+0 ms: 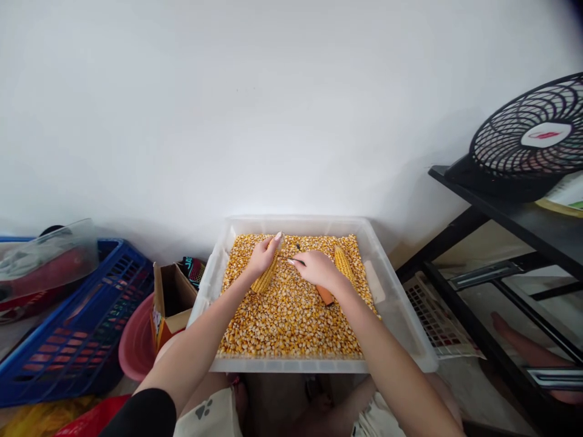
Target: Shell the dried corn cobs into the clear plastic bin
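The corn cob [265, 278] lies slantwise in the person's left hand [263, 255], over the far-left part of the clear plastic tub [401, 315], its lower end resting on the bed of loose kernels [286, 321] that fills the tub. The left hand is wrapped around the cob's upper end, fingers closed on it, one long pale nail pointing to the tub's far wall. The right hand [319, 270] sits just beside it, toward the middle of the tub, clamped on a tool with an orange handle [325, 295]; the handle pokes out under the heel of the hand, and a thin dark tip shows past the fingers, pointing at the cob. Whether that tip is touching the cob is too small to tell.

The step in hand looks like shelling: the cob is braced and the tool is brought up against its rows. The cob seems fully covered in kernels along the part that shows, so this one appears to be at its start. The next move calls for a firm hold from the left hand so the cob does not roll, and for the tip to run along a row, away from the gripping fingers, which sit close to it.

A second cob [342, 262] waits just right of the right hand, lying on the kernels near the tub's far-right corner. Left of the tub stand an open cardboard box [170, 297], a pink basin [136, 343] and a blue crate [91, 321]; right of it, a black shelf [501, 212] carries a fan [532, 142].
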Motion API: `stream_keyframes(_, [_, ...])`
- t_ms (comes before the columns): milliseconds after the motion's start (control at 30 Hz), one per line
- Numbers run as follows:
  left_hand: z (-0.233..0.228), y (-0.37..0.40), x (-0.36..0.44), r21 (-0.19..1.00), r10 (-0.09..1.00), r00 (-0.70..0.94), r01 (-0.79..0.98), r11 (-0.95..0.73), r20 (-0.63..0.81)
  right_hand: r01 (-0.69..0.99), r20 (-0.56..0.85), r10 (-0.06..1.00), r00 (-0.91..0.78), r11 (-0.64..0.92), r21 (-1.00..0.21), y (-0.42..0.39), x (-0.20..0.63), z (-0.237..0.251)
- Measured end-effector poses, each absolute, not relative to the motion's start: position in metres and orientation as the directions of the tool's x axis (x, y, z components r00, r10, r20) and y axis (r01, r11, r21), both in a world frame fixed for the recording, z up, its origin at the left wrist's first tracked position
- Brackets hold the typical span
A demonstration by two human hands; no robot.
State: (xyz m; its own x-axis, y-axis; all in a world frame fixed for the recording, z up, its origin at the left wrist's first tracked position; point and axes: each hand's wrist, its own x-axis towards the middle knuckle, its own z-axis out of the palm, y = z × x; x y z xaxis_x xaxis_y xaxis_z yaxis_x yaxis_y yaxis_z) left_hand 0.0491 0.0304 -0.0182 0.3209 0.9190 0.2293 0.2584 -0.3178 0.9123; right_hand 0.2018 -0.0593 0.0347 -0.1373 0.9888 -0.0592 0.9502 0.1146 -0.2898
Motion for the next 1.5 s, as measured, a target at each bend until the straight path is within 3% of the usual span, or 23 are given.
stream_keyframes(200, [-0.017,0.032,0.047,0.872,0.905,0.336,0.318,-0.371,0.262,0.954,-0.017,0.994,-0.112,0.103,-0.282,-0.060,0.204,0.037])
stream_keyframes(300, [-0.019,0.035,0.046,0.906,0.928,0.283,0.277,-0.319,0.241,0.954,-0.064,0.986,-0.153,0.131,-0.269,-0.059,0.204,0.034])
stream_keyframes(467, [-0.024,0.039,0.043,0.999,0.979,0.198,-0.012,0.046,-0.042,0.947,-0.146,0.962,-0.232,0.189,-0.261,-0.061,0.199,0.025])
stream_keyframes(600, [-0.032,0.045,0.035,0.934,0.949,0.212,-0.225,0.279,-0.232,0.943,-0.173,0.951,-0.258,0.208,-0.260,-0.060,0.188,0.014])
stream_keyframes(733, [-0.043,0.052,0.029,0.868,0.894,0.298,-0.274,0.415,-0.333,0.935,-0.162,0.945,-0.284,0.235,-0.266,-0.058,0.177,0.005])
stream_keyframes(1167, [-0.051,0.052,0.029,0.861,0.918,0.217,-0.329,0.388,-0.331,0.933,-0.146,0.934,-0.326,0.293,-0.207,-0.059,0.170,0.006])
stream_keyframes(1500, [-0.045,0.046,0.033,0.893,0.941,0.157,-0.301,0.334,-0.299,0.920,-0.131,0.931,-0.340,0.301,-0.249,-0.062,0.169,0.007])
